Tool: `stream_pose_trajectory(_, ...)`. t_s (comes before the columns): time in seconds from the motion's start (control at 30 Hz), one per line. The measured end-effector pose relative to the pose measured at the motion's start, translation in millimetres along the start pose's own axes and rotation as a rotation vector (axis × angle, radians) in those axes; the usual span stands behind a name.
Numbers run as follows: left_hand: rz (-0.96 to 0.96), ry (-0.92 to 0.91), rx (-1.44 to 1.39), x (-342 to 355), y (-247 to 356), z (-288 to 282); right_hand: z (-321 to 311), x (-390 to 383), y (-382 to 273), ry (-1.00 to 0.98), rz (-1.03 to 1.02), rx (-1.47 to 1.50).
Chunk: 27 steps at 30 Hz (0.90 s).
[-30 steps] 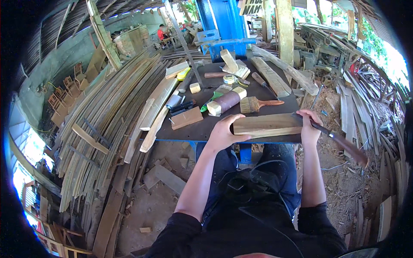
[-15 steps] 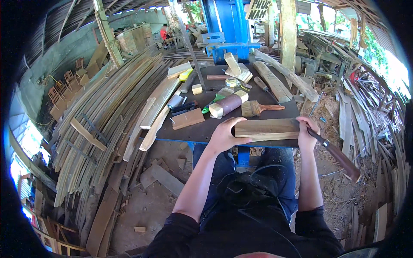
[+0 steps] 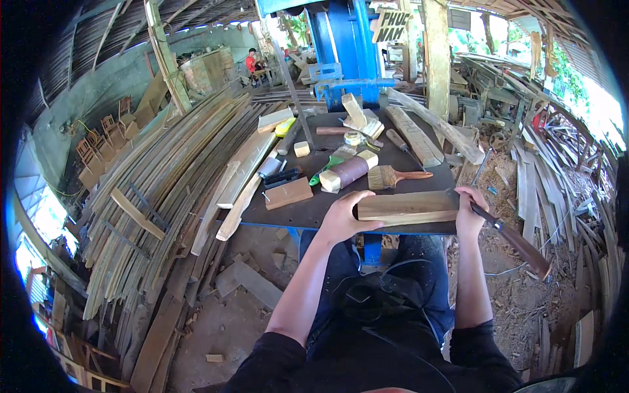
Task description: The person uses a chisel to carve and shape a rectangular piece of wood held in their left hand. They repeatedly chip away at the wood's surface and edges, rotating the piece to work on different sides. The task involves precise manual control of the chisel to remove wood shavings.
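A rectangular wooden block [image 3: 409,207] lies crosswise between my hands at the near edge of the dark worktable. My left hand [image 3: 345,217] grips its left end, thumb along the near side and fingers around the far side. My right hand [image 3: 470,213] closes on the right end and also holds a tool with a brown wooden handle [image 3: 522,247]. That handle slants out to the lower right; the tool's working end is mostly hidden by the hand. Just beyond the block lie a flat paintbrush [image 3: 393,177] and a sandpaper-wrapped wood block [image 3: 349,171].
On the worktable [image 3: 308,215] are a wooden-handled chisel [image 3: 401,145], a hammer [image 3: 341,131], a tape roll [image 3: 353,138], a small board [image 3: 288,193] and long planks [image 3: 246,177]. A blue machine column [image 3: 344,59] stands behind. Stacked timber [image 3: 151,196] fills the left; a person in red [image 3: 255,63] sits far off.
The whole scene sits slightly lower in the picture, as the view has tilted up a little. Both hands keep the same hold on the block and the tool.
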<state>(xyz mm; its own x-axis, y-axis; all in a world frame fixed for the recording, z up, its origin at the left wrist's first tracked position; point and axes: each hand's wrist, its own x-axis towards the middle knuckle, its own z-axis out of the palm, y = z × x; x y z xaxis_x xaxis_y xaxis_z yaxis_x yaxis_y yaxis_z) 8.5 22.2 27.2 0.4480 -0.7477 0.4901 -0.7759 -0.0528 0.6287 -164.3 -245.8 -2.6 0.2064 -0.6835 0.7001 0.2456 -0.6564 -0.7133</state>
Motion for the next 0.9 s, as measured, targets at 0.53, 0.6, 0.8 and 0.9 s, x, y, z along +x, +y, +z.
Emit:
stream_pose_trajectory(0.53,0.045,0.020,0.029,2,-2,3,1,-5,2,-0.067,-0.054,0.210)
stream_pose_trajectory(0.6,0.036,0.019,0.017,1,-5,4,0,-5,-2,0.016,0.034,0.149)
stream_pose_trajectory(0.8,0.040,0.021,0.038,2,-2,2,-2,-8,0,-0.023,-0.050,0.151)
stream_pose_trajectory(0.9,-0.026,-0.021,-0.002,5,4,2,-8,-8,4,0.110,0.050,0.205)
